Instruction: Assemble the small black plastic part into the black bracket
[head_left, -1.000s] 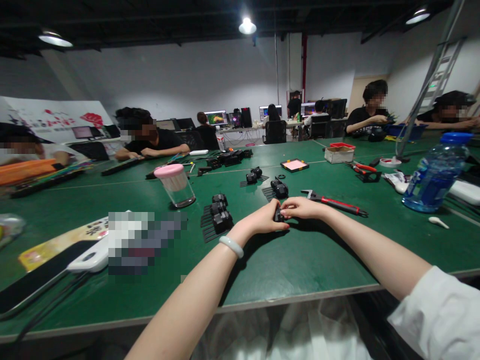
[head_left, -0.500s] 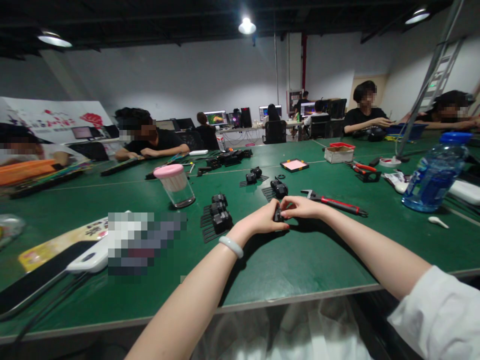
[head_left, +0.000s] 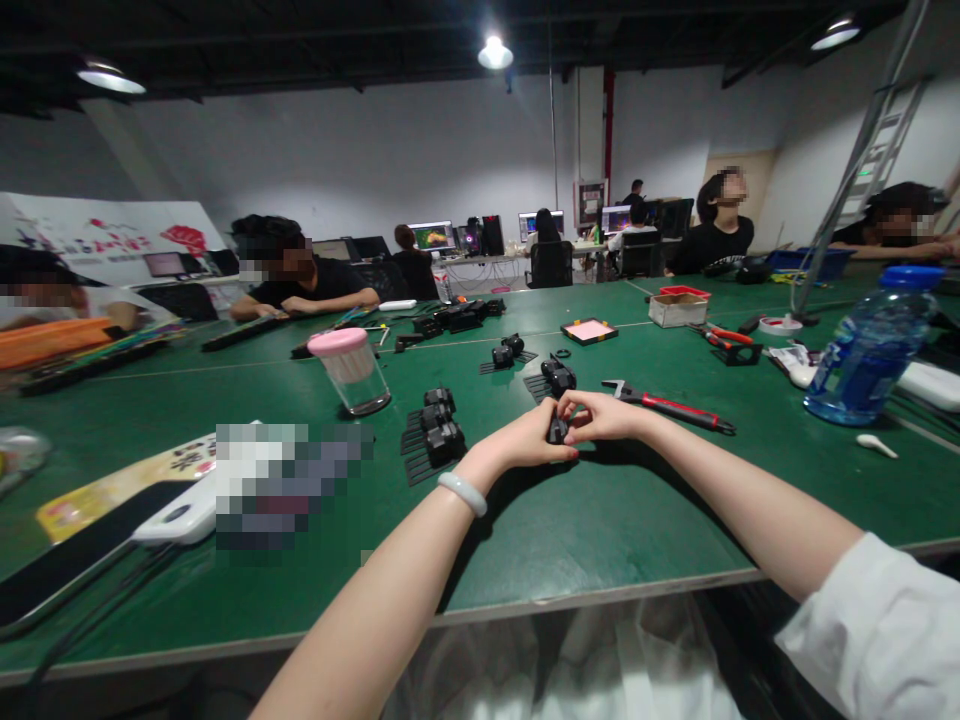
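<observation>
Now both hands meet on one small black part (head_left: 556, 431): left hand (head_left: 525, 442) and right hand (head_left: 607, 415) pinch it together, just above the bench (head_left: 600, 520).

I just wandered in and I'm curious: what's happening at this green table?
A person seated at the green table holds a small black part between both hands, left hand and right hand, fingers pinched around it just above the tabletop. More black parts lie to the left, a red-handled wrench to the right. Other people sit around the table.

Green table (head_left: 600, 520), black small part (head_left: 557, 431), red-handled wrench (head_left: 667, 405), pink-lidded jar (head_left: 349, 370), blue bottle (head_left: 870, 350).
</observation>
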